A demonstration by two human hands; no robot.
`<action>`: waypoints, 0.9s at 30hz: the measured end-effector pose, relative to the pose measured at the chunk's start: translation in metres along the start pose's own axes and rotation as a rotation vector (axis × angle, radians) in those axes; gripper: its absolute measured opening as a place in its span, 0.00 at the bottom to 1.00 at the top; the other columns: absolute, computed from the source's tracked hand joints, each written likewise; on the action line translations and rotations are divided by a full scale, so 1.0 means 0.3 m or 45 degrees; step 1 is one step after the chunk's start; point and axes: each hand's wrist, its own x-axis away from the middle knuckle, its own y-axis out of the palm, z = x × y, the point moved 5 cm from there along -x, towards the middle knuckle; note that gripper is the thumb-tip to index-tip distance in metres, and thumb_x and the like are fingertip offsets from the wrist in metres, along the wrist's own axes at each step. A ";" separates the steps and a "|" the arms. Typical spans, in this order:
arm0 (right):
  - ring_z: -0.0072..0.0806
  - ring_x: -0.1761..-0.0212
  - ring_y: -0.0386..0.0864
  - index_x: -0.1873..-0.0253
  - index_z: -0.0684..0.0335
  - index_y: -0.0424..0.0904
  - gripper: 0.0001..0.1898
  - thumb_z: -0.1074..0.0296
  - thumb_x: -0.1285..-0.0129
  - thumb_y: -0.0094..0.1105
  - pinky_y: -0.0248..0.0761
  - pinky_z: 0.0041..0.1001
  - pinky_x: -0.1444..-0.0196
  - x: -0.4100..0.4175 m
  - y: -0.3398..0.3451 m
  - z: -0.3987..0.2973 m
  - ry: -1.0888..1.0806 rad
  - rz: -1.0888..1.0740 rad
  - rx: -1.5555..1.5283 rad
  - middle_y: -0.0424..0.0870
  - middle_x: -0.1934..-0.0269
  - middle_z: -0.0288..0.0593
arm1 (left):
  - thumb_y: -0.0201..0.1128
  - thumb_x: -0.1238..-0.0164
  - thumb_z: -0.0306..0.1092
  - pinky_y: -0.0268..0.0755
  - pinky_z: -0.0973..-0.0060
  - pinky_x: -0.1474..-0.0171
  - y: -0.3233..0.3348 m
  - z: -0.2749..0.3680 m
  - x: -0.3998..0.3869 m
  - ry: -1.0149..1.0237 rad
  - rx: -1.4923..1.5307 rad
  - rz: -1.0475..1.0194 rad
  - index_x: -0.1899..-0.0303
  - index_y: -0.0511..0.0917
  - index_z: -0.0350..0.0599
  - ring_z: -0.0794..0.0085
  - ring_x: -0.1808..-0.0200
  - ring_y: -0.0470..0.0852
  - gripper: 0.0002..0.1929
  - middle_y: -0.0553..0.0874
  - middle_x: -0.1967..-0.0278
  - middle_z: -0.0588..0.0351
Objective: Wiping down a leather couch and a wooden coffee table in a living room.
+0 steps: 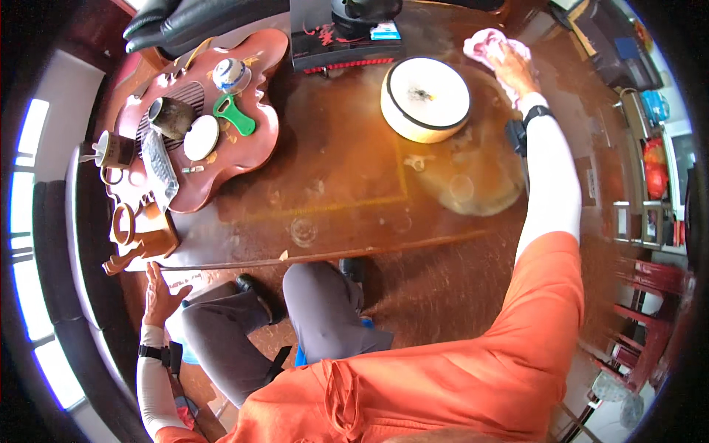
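My right hand (514,71) presses on a crumpled pink cloth (487,45) at the far right part of a brown wooden table (343,183). My right arm is stretched out. To the left of the cloth stands a round, drum-shaped container (426,94), its white top ringed in black and marked by a dark smudge in the middle. My left hand (157,296) is at the table's near left corner, thumb and fingers apart, holding nothing. Whether its fingertips touch the table edge I cannot tell. Close by is a small wooden stand with a ring (123,223).
A wavy-edged reddish tea tray (252,147) carries a dark pot (170,117), white lid (201,138), green handled tool (235,114), blue-and-white lidded bowl (230,75) and plastic packet (159,163). A black kettle (365,10) stands at the back. Dark red chairs (645,326) are at right.
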 end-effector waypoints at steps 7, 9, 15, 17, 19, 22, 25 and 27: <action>0.53 0.32 0.68 0.34 0.64 0.69 0.41 0.31 0.38 0.44 0.59 0.41 0.30 -0.247 0.074 0.145 0.490 -0.108 -0.151 0.71 0.36 0.64 | 0.75 0.50 0.55 0.59 0.59 0.30 0.020 -0.019 -0.007 0.020 -0.070 -0.047 0.31 0.45 0.20 0.35 0.30 0.58 0.59 0.50 0.30 0.21; 0.55 0.34 0.70 0.36 0.72 0.69 0.44 0.31 0.38 0.42 0.61 0.43 0.32 -0.243 0.077 0.178 0.533 -0.135 -0.180 0.72 0.38 0.67 | 0.75 0.50 0.54 0.59 0.59 0.31 0.011 -0.017 0.004 0.021 -0.047 -0.054 0.31 0.45 0.20 0.35 0.30 0.59 0.59 0.50 0.30 0.21; 0.59 0.41 0.75 0.47 0.72 0.79 0.38 0.36 0.39 0.43 0.66 0.47 0.38 0.030 0.078 0.513 0.749 0.048 -0.157 0.78 0.47 0.67 | 0.75 0.49 0.52 0.59 0.57 0.31 0.021 0.015 -0.032 0.107 0.110 0.012 0.29 0.45 0.24 0.34 0.30 0.58 0.58 0.48 0.30 0.22; 0.60 0.41 0.75 0.48 0.70 0.80 0.37 0.37 0.39 0.43 0.66 0.48 0.39 0.152 0.049 0.574 0.826 -0.046 -0.095 0.78 0.47 0.67 | 0.75 0.50 0.52 0.59 0.56 0.31 0.049 0.002 -0.025 0.113 0.121 0.059 0.29 0.45 0.24 0.34 0.30 0.58 0.58 0.48 0.29 0.22; 0.61 0.41 0.74 0.45 0.69 0.79 0.36 0.37 0.38 0.42 0.66 0.48 0.39 0.361 0.013 0.492 0.885 -0.124 -0.172 0.78 0.46 0.67 | 0.75 0.50 0.52 0.58 0.55 0.31 0.024 -0.021 0.032 0.080 0.099 0.118 0.29 0.45 0.24 0.33 0.30 0.57 0.58 0.48 0.29 0.22; 0.59 0.41 0.75 0.40 0.66 0.73 0.34 0.38 0.36 0.43 0.67 0.49 0.40 0.623 -0.157 0.386 0.977 -0.147 -0.172 0.78 0.45 0.65 | 0.75 0.49 0.53 0.57 0.53 0.30 -0.004 -0.014 0.054 0.017 0.128 0.073 0.29 0.45 0.25 0.32 0.29 0.55 0.58 0.46 0.29 0.23; 0.57 0.43 0.77 0.40 0.64 0.69 0.29 0.43 0.33 0.49 0.69 0.49 0.42 0.836 -0.321 0.312 0.957 -0.151 -0.030 0.79 0.46 0.62 | 0.75 0.51 0.57 0.58 0.53 0.31 0.031 -0.028 0.033 0.087 0.164 0.106 0.29 0.44 0.24 0.32 0.30 0.57 0.61 0.46 0.29 0.22; 0.55 0.44 0.76 0.41 0.61 0.71 0.23 0.50 0.33 0.53 0.70 0.48 0.42 0.913 -0.399 0.196 0.817 -0.121 0.158 0.78 0.45 0.58 | 0.74 0.51 0.59 0.59 0.54 0.31 0.051 -0.046 0.034 0.132 0.191 0.146 0.29 0.44 0.24 0.32 0.29 0.56 0.61 0.47 0.30 0.20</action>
